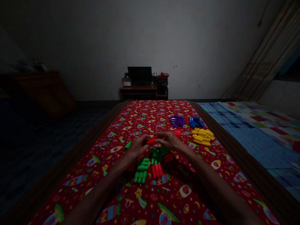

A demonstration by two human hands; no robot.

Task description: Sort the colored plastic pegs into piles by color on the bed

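Observation:
My left hand (137, 147) and my right hand (169, 140) meet above the middle of the patterned cloth. Between their fingertips is a red bullet-shaped toy block (152, 142), gripped from both ends. Below the hands lie several green blocks (142, 171), partly in a row. Beside them, red blocks (157, 171) sit end to end against more green ones. Dark shade under my right hand blurs further green and red pieces. Another green block (128, 145) rests left of my left hand, and red blocks (177, 133) show behind my right hand.
Purple blocks (177, 121), blue blocks (196, 122) and yellow blocks (202, 137) lie in separate piles at the right. The red cloth (150, 114) covers a long table with brown edges. A bed with checked covers (225, 125) adjoins at right; a desk with a monitor (140, 75) stands beyond.

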